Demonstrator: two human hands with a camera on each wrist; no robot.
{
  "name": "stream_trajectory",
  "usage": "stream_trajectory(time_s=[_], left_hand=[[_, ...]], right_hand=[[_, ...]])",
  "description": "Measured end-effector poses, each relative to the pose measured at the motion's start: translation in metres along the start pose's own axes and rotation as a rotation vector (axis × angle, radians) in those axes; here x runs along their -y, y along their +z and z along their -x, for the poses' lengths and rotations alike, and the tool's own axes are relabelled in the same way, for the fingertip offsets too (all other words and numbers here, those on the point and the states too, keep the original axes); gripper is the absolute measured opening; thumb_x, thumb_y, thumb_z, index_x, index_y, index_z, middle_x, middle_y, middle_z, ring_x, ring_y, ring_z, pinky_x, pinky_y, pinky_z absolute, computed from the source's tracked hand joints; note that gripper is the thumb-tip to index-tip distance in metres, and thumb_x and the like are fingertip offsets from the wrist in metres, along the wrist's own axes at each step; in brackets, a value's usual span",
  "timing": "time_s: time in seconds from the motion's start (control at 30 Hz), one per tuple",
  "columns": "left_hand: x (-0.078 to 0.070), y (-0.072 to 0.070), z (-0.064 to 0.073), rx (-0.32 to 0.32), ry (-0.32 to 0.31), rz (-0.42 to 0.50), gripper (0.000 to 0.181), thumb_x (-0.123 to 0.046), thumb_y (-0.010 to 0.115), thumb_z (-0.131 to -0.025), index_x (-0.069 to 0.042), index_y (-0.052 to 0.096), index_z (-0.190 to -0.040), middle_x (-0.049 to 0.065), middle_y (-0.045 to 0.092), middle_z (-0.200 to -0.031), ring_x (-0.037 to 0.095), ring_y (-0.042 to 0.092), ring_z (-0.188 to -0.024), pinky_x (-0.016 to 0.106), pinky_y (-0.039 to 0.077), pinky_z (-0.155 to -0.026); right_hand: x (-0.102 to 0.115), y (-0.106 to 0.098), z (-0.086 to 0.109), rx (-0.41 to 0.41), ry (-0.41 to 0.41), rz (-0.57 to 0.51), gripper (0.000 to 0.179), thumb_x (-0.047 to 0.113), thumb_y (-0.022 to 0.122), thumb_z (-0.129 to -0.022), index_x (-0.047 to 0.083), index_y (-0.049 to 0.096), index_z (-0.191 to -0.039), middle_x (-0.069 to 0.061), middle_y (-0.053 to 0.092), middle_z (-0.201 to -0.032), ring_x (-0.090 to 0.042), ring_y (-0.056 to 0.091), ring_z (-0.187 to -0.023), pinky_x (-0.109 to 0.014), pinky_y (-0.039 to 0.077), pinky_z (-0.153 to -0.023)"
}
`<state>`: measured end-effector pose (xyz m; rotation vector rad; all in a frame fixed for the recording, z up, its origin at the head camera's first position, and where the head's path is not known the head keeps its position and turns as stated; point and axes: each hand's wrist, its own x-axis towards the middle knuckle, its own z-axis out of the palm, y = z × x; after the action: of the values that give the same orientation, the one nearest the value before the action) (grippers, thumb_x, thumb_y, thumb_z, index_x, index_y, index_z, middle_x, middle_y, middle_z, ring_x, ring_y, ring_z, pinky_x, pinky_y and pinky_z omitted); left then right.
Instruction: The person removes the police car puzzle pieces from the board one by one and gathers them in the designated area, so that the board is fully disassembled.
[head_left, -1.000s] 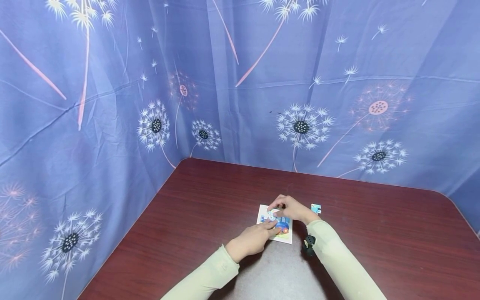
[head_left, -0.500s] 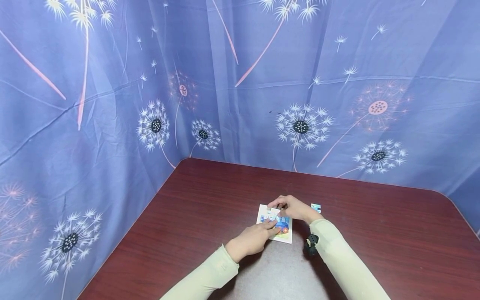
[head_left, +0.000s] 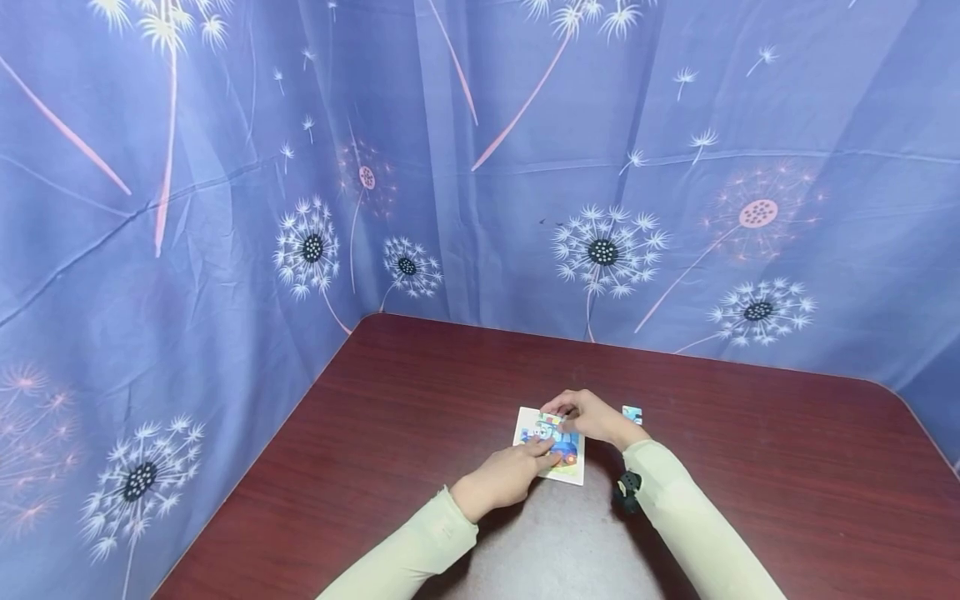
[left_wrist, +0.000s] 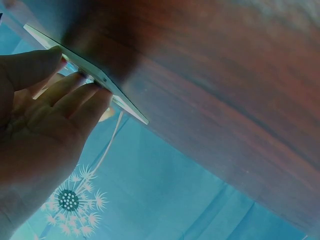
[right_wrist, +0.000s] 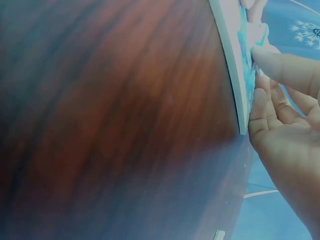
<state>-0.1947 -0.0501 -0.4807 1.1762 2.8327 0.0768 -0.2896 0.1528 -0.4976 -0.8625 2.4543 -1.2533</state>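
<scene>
A small jigsaw puzzle with a white-bordered board [head_left: 570,476] and a blue cartoon picture lies on the table. From the near side my left hand [head_left: 501,482] reaches over it, with extended fingertips resting on the picture. Above them, at the board's far part, my right hand [head_left: 591,416] pinches a puzzle piece [right_wrist: 261,34] between thumb and fingers. That piece is tilted up from the board in the right wrist view and partly hidden by the fingers. The left wrist view catches the tray-like board [left_wrist: 127,104] edge-on, fingertips against its face.
Another puzzle piece [head_left: 632,413] lies just beyond the right wrist, partly covered by it. The dark red wooden table [head_left: 420,383] ends at a blue dandelion-print curtain [head_left: 510,250] at the back and left. A black device [head_left: 628,490] hangs at the right wrist.
The piece in my right hand has turned, showing more of its coloured face, and the right hand has shifted slightly right. My left hand has stayed in place on the puzzle.
</scene>
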Motion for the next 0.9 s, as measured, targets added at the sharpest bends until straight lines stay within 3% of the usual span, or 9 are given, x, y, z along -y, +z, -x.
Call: stream_trajectory(time_s=[0.33, 0.5, 0.73, 0.9], left_hand=[[-0.0002, 0.0003, 0.0005, -0.007, -0.001, 0.002, 0.055, 0.0, 0.062, -0.09, -0.018, 0.051, -0.141, 0.006, 0.042, -0.148, 0.02, 0.043, -0.133, 0.029, 0.043, -0.103], [-0.0003, -0.0003, 0.0003, -0.003, -0.005, 0.004, 0.056, 0.001, 0.063, -0.089, -0.019, 0.051, -0.141, 0.005, 0.042, -0.149, 0.019, 0.043, -0.134, 0.029, 0.043, -0.103], [-0.0009, -0.0003, 0.0008, 0.005, -0.015, 0.012, 0.055, 0.0, 0.062, -0.09, -0.019, 0.051, -0.141, 0.004, 0.042, -0.149, 0.019, 0.043, -0.134, 0.029, 0.044, -0.102], [-0.0009, -0.0016, 0.0009, 0.008, -0.016, 0.01, 0.056, 0.0, 0.063, -0.09, -0.019, 0.051, -0.141, 0.004, 0.042, -0.149, 0.018, 0.043, -0.134, 0.028, 0.044, -0.101]], right_hand=[[-0.0015, -0.0021, 0.0009, -0.021, -0.002, -0.053, 0.026, -0.007, 0.063, -0.086, 0.002, 0.07, -0.11, -0.01, 0.071, -0.097, -0.024, 0.065, -0.089, -0.025, 0.052, -0.074], [-0.0007, -0.0028, 0.0022, -0.034, 0.024, -0.086, 0.026, -0.006, 0.063, -0.087, 0.004, 0.071, -0.11, -0.008, 0.072, -0.098, -0.022, 0.065, -0.089, -0.025, 0.052, -0.073], [0.0011, -0.001, 0.0029, -0.086, 0.018, -0.028, 0.023, -0.005, 0.065, -0.087, 0.005, 0.073, -0.106, -0.008, 0.069, -0.087, -0.016, 0.056, -0.072, -0.023, 0.047, -0.061], [0.0026, -0.0007, 0.0032, -0.092, 0.032, -0.023, 0.024, -0.005, 0.064, -0.087, 0.005, 0.073, -0.107, -0.007, 0.067, -0.089, -0.017, 0.06, -0.077, -0.024, 0.05, -0.063]])
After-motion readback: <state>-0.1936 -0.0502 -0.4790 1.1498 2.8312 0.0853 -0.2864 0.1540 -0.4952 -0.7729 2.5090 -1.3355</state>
